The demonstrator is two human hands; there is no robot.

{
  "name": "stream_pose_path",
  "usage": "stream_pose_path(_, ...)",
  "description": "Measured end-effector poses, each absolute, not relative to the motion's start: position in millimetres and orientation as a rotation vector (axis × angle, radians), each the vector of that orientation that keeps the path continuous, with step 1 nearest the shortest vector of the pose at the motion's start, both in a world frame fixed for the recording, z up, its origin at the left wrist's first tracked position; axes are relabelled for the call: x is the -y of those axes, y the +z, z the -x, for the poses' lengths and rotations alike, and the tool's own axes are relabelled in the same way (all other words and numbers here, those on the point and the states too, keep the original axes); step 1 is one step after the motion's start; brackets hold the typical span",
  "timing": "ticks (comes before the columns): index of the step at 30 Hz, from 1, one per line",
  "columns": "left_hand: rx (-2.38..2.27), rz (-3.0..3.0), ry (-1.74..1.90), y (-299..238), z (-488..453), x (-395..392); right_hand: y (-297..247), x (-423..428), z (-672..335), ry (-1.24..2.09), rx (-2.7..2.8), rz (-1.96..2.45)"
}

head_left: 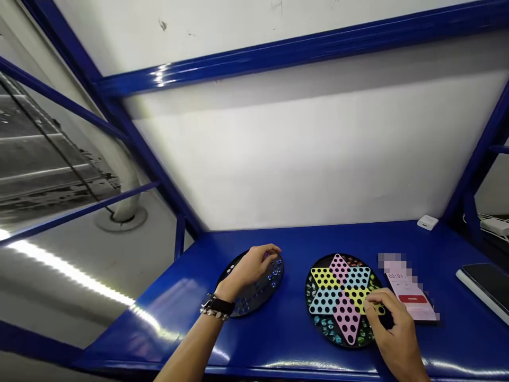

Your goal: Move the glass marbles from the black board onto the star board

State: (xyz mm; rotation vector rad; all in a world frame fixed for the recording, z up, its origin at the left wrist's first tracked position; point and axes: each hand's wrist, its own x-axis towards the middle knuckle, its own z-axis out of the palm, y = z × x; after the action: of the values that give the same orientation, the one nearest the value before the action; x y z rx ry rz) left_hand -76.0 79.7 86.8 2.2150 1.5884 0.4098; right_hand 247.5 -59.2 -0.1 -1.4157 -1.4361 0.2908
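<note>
Before you, on a glossy blue table [293,281] with a white panel [302,143] behind it, are two round things side by side, well apart. Your left hand [254,265], a black band [220,305] and a beaded bracelet [214,313] at its wrist, hangs palm down over the far part of a round, dark, shallow dish [258,297] holding clear blue glassy pieces [275,273]; its fingers are loosely bent, and you cannot tell whether they grip or touch anything. To its right lies a round black game board [346,313] with a six-pointed star in pink, yellow and pale blue, dotted with dark holes; around the star, rim sections hold glassy pieces in clear, red, yellow-green, green and teal. Your right hand [392,323] is over the board's near right edge, at a yellow star point, thumb and forefinger nearly meeting; whether something small sits between them, you cannot tell. Just beyond that hand lies a phone [413,299] with a pink timer screen, partly pixelated.
</note>
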Motion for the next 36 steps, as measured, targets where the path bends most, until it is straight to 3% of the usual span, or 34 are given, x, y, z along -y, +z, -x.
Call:
stream_pose_path(3,-1.502,-2.303,0.485,90.4,31.5,-78.2,-2.8,60.1,-245.8,0.240,1.432,1.411)
stream_pose_path(7,-1.260,-2.584,0.312,75.0,-47.0,-67.6,-10.4,59.9,-246.0,0.096,1.405,1.424)
stream_pose_path(13,-1.536,-2.785,0.105,49.6,-122.3,-66.2,-13.0,57.1,-243.6,0.038,1.476,1.398)
stream_pose_path(21,-1.802,-2.727,0.170,37.9,-153.0,-60.5,-1.6,60.6,-232.4,0.134,1.376,1.429)
stream_pose_path(36,-1.823,-2.885,0.256,18.5,-161.6,-57.4,24.9,28.6,-254.4,0.283,1.623,1.646)
